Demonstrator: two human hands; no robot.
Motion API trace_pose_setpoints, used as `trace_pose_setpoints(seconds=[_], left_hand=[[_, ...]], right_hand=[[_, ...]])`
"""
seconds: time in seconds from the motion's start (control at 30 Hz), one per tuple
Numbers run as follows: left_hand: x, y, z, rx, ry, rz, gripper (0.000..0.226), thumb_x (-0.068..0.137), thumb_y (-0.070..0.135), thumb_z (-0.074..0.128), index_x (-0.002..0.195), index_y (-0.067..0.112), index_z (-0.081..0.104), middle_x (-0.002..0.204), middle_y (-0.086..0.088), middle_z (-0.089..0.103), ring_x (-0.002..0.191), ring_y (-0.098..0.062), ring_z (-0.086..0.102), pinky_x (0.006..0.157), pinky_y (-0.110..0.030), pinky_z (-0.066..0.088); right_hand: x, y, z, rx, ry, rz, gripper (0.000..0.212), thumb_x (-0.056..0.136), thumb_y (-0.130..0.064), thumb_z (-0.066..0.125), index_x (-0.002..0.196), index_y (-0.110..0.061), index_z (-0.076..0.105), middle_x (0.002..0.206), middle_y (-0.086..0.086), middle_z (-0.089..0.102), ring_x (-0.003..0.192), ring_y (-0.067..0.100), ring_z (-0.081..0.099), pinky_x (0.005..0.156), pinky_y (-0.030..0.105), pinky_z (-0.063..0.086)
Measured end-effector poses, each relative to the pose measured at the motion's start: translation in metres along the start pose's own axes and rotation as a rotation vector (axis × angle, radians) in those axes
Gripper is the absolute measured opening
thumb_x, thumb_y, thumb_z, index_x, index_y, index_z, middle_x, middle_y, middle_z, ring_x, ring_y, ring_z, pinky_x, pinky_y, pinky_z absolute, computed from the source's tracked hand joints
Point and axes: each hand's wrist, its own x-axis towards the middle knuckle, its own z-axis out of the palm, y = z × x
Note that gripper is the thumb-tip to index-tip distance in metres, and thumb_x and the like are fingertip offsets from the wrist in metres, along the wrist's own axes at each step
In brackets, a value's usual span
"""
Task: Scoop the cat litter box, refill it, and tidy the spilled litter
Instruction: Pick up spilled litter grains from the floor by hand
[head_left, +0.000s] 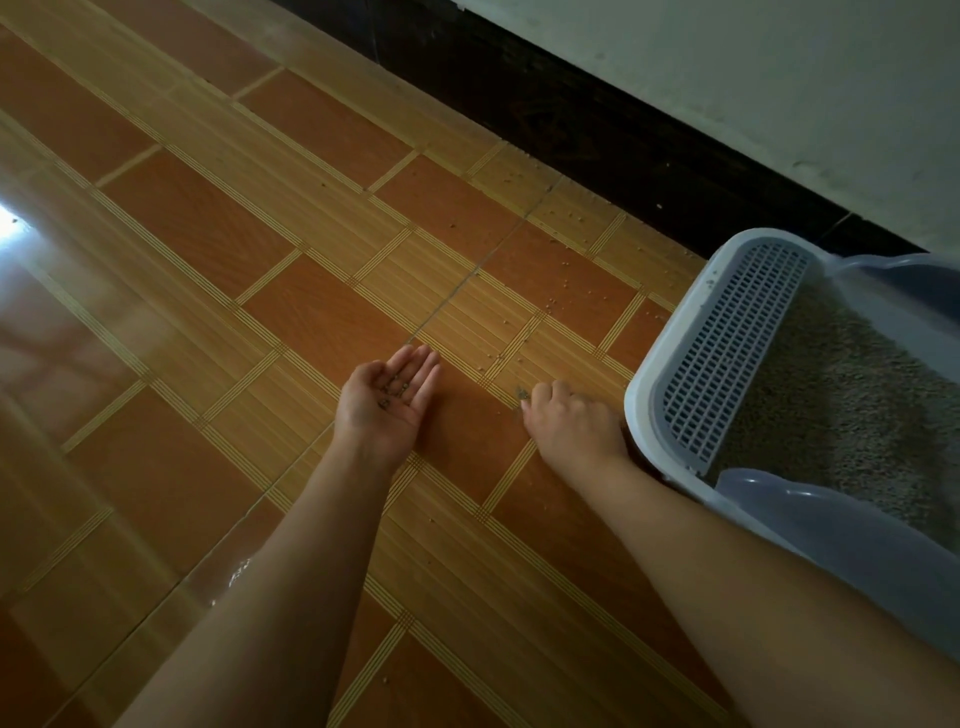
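The grey plastic litter box looks refilled. My left grip, apart, cups small brown litter grains; my right grip pinches more. Many remain.

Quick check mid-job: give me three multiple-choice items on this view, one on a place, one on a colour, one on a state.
1. The litter box stands: A. between the hands; B. right of the right hand; C. left of the left hand.
2. Its grid step is: A. black; B. pale white-grey; C. green.
3. The left hand is: A. palm up, open, litter grains in it; B. clenched in a fist; C. gripping a scoop.
Key: B, the box sits at the frame's right, past the right hand; B, the slotted grid reads pale; A, grains lie in the upturned palm.
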Motion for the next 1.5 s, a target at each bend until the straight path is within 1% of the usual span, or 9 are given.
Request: trace_pose_setpoints(seconds=[0.1,0.3,0.43,0.5,0.63,0.73,0.93,1.13,1.5], left_hand=[[0.002,-0.001,0.001,0.002,-0.001,0.000,0.037,0.100,0.013,0.030,0.092,-0.006,0.061,0.077,-0.019,0.072,0.088,-0.029,0.066,0.083,-0.038,0.053],[0.001,-0.003,0.002,0.008,-0.018,-0.003,0.037,0.099,0.013,0.030,0.091,-0.007,0.060,0.076,-0.019,0.072,0.088,-0.030,0.066,0.074,-0.037,0.054],[0.000,0.000,-0.002,0.013,-0.011,0.006,0.036,0.099,0.013,0.031,0.091,-0.006,0.060,0.078,-0.019,0.072,0.090,-0.030,0.066,0.075,-0.036,0.054],[-0.001,0.001,-0.004,0.006,-0.012,0.012,0.036,0.099,0.013,0.031,0.092,-0.006,0.060,0.079,-0.019,0.072,0.091,-0.030,0.066,0.076,-0.037,0.054],[-0.004,0.004,-0.005,-0.010,-0.013,0.021,0.036,0.099,0.013,0.031,0.093,-0.006,0.061,0.079,-0.019,0.072,0.089,-0.030,0.067,0.075,-0.036,0.054],[-0.007,0.007,-0.003,-0.018,-0.017,0.034,0.036,0.099,0.012,0.031,0.091,-0.006,0.061,0.079,-0.020,0.072,0.089,-0.030,0.067,0.075,-0.037,0.054],[-0.013,0.014,0.000,-0.036,-0.030,0.062,0.036,0.099,0.012,0.032,0.090,-0.007,0.061,0.079,-0.020,0.072,0.089,-0.031,0.067,0.076,-0.037,0.054],[-0.019,0.024,0.008,-0.055,-0.033,0.091,0.036,0.099,0.012,0.032,0.090,-0.007,0.061,0.081,-0.021,0.072,0.088,-0.031,0.067,0.077,-0.038,0.055],[-0.078,0.068,0.050,-0.151,-0.064,0.151,0.036,0.099,0.013,0.032,0.090,-0.004,0.062,0.085,-0.019,0.072,0.083,-0.029,0.071,0.076,-0.037,0.056]], right_hand=[[0.000,-0.002,-0.001,0.000,-0.024,-0.043,0.031,0.073,-0.030,0.075,0.058,-0.012,0.054,0.044,0.002,0.050,0.026,0.009,0.040,0.030,0.012,0.022],[0.003,0.000,-0.008,0.061,-0.098,-0.099,0.030,0.064,-0.019,0.082,0.056,-0.013,0.053,0.042,0.001,0.049,0.027,0.009,0.041,0.030,0.012,0.020],[0.003,-0.004,-0.011,0.103,-0.187,-0.053,0.022,0.099,-0.019,0.040,0.096,-0.004,0.056,0.084,0.008,0.065,0.067,0.017,0.065,0.048,0.022,0.040],[0.006,-0.005,-0.018,0.232,-0.232,0.042,0.025,0.102,-0.019,0.031,0.104,-0.005,0.051,0.091,0.005,0.062,0.076,0.015,0.063,0.055,0.021,0.040],[0.018,-0.005,-0.030,1.141,-0.358,0.621,0.036,0.101,-0.022,0.031,0.067,-0.014,0.041,0.057,-0.003,0.036,0.045,0.007,0.031,0.040,0.014,0.024],[0.024,-0.005,-0.047,1.958,-0.369,0.931,0.035,0.100,-0.020,0.036,0.065,-0.013,0.038,0.052,-0.004,0.035,0.037,0.005,0.027,0.034,0.015,0.022],[0.038,0.005,-0.077,2.772,-0.373,0.875,0.041,0.099,-0.020,0.032,0.059,-0.016,0.038,0.047,-0.007,0.031,0.034,0.004,0.026,0.029,0.014,0.021],[0.057,0.014,-0.099,2.865,-0.337,0.668,0.041,0.094,-0.013,0.032,0.054,-0.014,0.044,0.049,-0.006,0.034,0.035,0.003,0.029,0.030,0.013,0.022],[0.080,0.030,-0.181,2.841,-0.326,0.647,0.012,0.078,-0.009,0.040,0.068,-0.011,0.046,0.059,0.000,0.047,0.044,0.007,0.042,0.037,0.015,0.033]])
